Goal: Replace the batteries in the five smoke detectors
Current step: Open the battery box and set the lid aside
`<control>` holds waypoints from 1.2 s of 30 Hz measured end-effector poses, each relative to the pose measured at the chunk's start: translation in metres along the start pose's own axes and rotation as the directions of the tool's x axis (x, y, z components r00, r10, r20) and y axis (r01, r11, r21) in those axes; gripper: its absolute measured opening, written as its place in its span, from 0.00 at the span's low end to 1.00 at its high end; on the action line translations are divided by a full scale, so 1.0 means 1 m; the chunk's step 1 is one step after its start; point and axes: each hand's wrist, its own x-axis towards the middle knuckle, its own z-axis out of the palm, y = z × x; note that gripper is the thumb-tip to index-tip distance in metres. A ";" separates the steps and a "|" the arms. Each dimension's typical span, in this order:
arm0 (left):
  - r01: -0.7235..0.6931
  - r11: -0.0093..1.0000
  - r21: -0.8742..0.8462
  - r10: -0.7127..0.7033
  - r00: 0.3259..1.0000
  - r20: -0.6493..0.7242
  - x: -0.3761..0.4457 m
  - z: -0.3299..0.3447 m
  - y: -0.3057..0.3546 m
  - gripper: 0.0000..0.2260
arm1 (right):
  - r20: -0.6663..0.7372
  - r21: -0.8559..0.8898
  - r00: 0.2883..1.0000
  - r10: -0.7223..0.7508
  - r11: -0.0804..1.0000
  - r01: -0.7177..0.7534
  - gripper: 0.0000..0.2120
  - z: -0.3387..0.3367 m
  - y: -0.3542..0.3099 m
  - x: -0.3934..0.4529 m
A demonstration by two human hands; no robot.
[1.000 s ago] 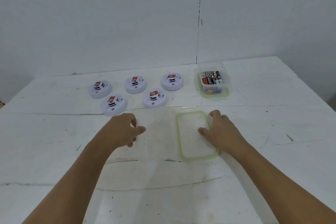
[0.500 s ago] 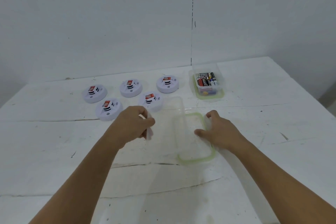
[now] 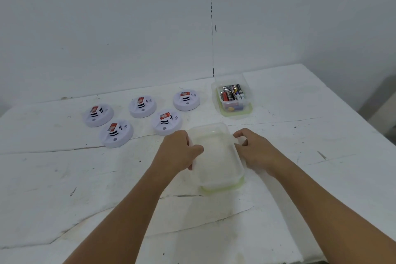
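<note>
- While both forearms reach in from the six o'clock edge of the white table (image 3: 64, 178), the left hand (image 3: 179, 152) grips the left rim of an empty clear container (image 3: 216, 156), thumb curled over the edge and fingers wrapped around the outside wall.
- The right hand (image 3: 255, 149) sits at the container's three o'clock side, fingers bent and touching its right wall; whether they truly clasp it or only rest against it I cannot tell.
- The container sits on or just above a green-rimmed lid (image 3: 222, 188), whose edge shows along the six o'clock side.
- Five white round smoke detectors lie at ten to eleven o'clock from the hands, each with a red-and-white label on top: one far left (image 3: 98, 114), one nearer the person (image 3: 116, 133), one in the back row (image 3: 142, 106), one just beside the left hand (image 3: 166, 121), and one furthest right (image 3: 186, 100).
- A second clear tub (image 3: 232, 97) stands at one o'clock, well apart from the hands, resting on its own green-rimmed lid.
- Batteries (image 3: 231, 94) lie packed inside that tub, black, red and blue among them.
</note>
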 end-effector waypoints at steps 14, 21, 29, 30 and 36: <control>0.080 0.985 0.153 -0.087 0.996 0.036 -0.014 -0.011 -0.013 0.36 | -0.072 -0.010 0.997 -0.009 1.000 0.008 0.16 0.003 0.000 -0.008; 0.071 0.997 0.024 -0.074 0.976 0.205 -0.006 -0.010 -0.023 0.42 | -0.070 -0.079 0.997 0.020 0.997 -0.026 0.13 0.000 -0.005 -0.017; -0.044 0.994 -0.096 0.067 0.964 0.257 0.011 0.002 -0.026 0.37 | -0.112 -0.029 0.990 0.083 0.996 -0.086 0.14 -0.002 0.004 -0.030; -0.056 0.993 -0.101 0.080 0.962 0.260 0.012 0.004 -0.023 0.35 | -0.126 -0.013 0.987 0.095 0.995 -0.098 0.14 -0.005 0.006 -0.032; -0.111 0.976 -0.187 0.163 0.942 0.294 0.021 0.026 0.004 0.28 | -0.232 0.088 0.957 0.172 0.984 -0.156 0.18 -0.025 0.023 -0.047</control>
